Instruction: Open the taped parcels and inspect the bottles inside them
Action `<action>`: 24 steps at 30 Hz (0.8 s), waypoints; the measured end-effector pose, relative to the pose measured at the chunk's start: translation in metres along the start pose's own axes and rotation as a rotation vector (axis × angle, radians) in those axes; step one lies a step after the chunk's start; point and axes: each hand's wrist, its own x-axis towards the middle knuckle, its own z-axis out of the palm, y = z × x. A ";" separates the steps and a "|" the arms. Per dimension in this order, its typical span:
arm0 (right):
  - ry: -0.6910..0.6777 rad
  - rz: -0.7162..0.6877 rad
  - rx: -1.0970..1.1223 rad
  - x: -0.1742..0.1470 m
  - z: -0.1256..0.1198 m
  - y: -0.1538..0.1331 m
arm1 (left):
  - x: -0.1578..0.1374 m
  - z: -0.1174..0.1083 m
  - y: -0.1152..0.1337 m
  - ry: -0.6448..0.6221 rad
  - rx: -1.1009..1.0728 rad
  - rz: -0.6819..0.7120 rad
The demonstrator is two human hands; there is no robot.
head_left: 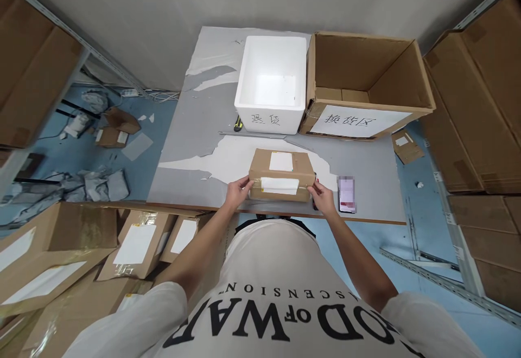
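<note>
Parcel (281, 179) sits at near edge of surface (195, 146), centred in front of the person. Still taped shut, white labels on top and on the near face, so not opened yet.

L hand (237, 191) wrapped on parcel's left end, fingers curled onto the corner. R hand (323, 197) same on the right end. Both grip it, parcel flat on surface, not lifted as far as I can tell.

Rel. to parcel:
- foam box (272, 82) just behind, open, looks empty, writing on front
- carton (366, 84) behind-right, open, paper sign on front, nothing loose seen inside; touching foam box
- phone (347, 194) just right, beside R hand
- knife (238, 124) behind-left, at foam box foot, yellow/black, untouched
- stack of more parcels (134, 244) on floor, lower left

Judgement: early stage. One parcel in hand, both bins empty, pile on floor untouched, so most of the work's left.
</note>
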 end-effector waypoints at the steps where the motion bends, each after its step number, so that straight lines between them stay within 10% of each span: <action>1: 0.032 -0.003 -0.014 0.004 -0.002 -0.009 | 0.003 -0.001 0.007 0.048 0.018 -0.001; 7: 0.126 0.061 -0.139 0.039 -0.004 -0.039 | 0.032 0.003 0.037 0.184 0.177 -0.099; 15: 0.142 0.129 -0.155 0.055 0.002 -0.035 | 0.037 0.009 0.033 0.060 0.064 -0.060; 24: 0.221 0.219 -0.325 0.020 -0.011 0.014 | 0.029 0.020 0.026 0.191 -0.015 -0.100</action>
